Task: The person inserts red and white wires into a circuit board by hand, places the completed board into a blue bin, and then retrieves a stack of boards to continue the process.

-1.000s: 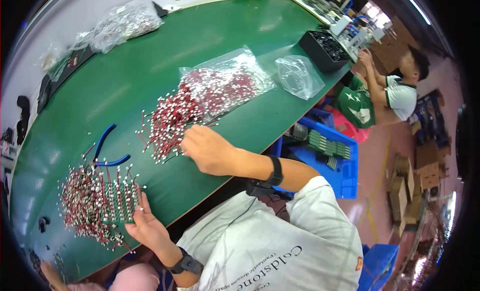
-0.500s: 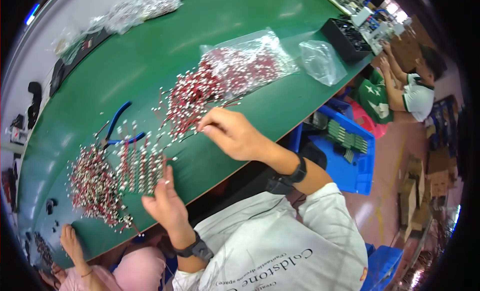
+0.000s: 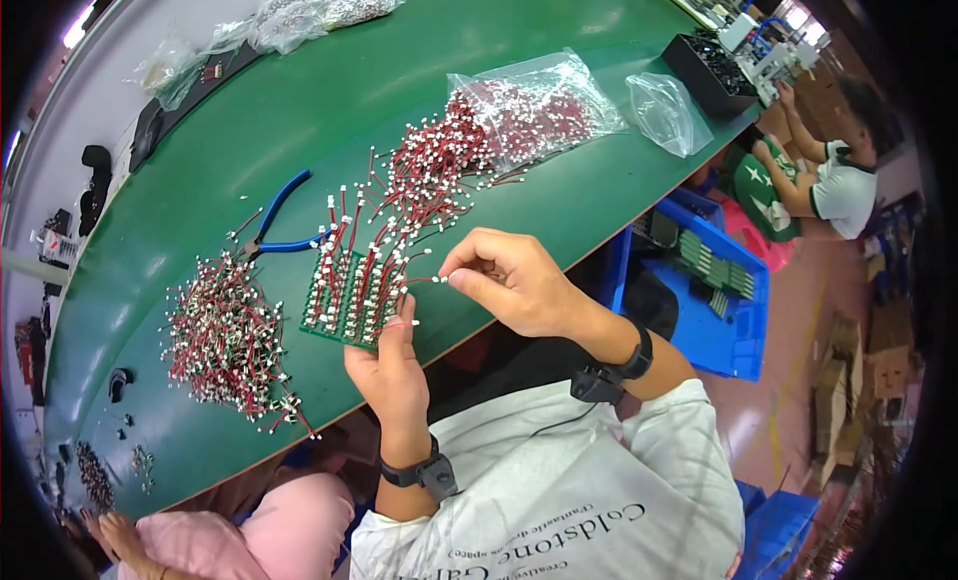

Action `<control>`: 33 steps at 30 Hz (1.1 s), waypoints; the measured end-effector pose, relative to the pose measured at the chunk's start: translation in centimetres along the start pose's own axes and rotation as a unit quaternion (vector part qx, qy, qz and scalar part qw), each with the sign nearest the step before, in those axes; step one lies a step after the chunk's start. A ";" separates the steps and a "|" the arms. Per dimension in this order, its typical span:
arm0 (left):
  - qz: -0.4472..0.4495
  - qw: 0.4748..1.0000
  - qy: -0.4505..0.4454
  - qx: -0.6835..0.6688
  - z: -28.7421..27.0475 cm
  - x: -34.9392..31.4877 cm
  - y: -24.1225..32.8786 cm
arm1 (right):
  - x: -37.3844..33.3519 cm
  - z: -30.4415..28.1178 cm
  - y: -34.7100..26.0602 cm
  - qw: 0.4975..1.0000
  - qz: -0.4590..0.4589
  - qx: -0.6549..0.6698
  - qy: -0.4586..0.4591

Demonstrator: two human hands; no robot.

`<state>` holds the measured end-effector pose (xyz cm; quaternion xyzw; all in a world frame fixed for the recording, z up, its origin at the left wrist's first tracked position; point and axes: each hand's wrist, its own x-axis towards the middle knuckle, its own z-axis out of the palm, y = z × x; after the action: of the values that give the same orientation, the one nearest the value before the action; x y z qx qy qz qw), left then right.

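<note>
A green circuit board panel [image 3: 348, 292] carries rows of red wire leads with white connectors, several of them sticking up past its far edge. My left hand [image 3: 392, 372] grips the panel at its near right corner, thumb along the side; the fingers underneath are hidden. Just right of the panel, my right hand [image 3: 514, 286] pinches a red wire lead [image 3: 424, 280] between thumb and forefinger, and the lead reaches toward the panel's right edge. Beyond lies a heap of similar leads [image 3: 434, 166], partly inside a clear plastic bag [image 3: 544, 106]. Another heap [image 3: 225, 340] lies left of the panel.
Blue-handled pliers [image 3: 284, 206] lie behind the panel on the green table [image 3: 329, 101]. A clear bag [image 3: 667, 114] and a black bin [image 3: 711, 76] stand far right. Blue crates [image 3: 714, 320] sit beside the table. Co-workers sit at left [image 3: 125, 540] and far right [image 3: 838, 181].
My right hand has come away from the heap to the panel's right side, with a lead in its fingers. The left hand stays at the panel's corner. The whole view has shifted slightly.
</note>
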<state>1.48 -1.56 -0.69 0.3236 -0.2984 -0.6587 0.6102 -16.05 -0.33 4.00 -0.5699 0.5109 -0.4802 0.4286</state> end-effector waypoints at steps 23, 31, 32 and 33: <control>0.096 0.990 0.031 0.098 0.9 -0.4 -1.0 | 2.8 2.0 2.0 0.884 -0.309 -0.350 0.027; 0.087 0.989 -0.003 0.116 1.2 0.2 -2.3 | 3.4 1.7 4.0 0.886 -0.290 -0.361 0.032; 0.084 0.990 -0.003 0.116 1.2 0.3 -2.3 | 3.5 1.7 4.4 0.885 -0.289 -0.364 0.023; 0.082 0.990 -0.009 0.119 1.1 0.4 -2.3 | 3.5 1.7 4.6 0.884 -0.290 -0.367 0.015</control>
<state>-0.84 -1.74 -1.85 0.3623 -0.4052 -0.5696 0.6166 -15.10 -4.35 -0.41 -0.8020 0.4691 -0.3690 0.0229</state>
